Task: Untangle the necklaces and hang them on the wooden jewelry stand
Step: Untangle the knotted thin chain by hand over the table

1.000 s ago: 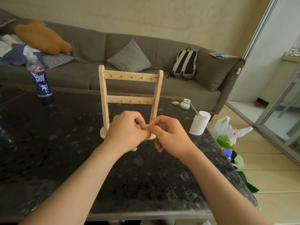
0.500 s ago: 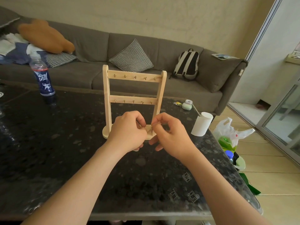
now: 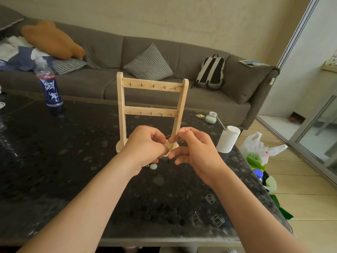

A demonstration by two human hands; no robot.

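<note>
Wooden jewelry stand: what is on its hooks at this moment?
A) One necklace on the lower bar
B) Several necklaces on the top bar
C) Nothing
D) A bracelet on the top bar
C: both rows of hooks on the wooden jewelry stand are bare, while the tangled necklaces are pinched between the left hand and the right hand in front of its base.

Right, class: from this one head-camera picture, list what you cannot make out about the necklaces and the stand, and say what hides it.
Head view only.
1. Number of necklaces: the necklace chain is too fine and lies mostly behind the left hand and right hand.
2. Base of the wooden stand: its middle is covered by both hands.
3. Pale green pendant: partly hidden under the left wrist; its attachment is unseen.
</note>
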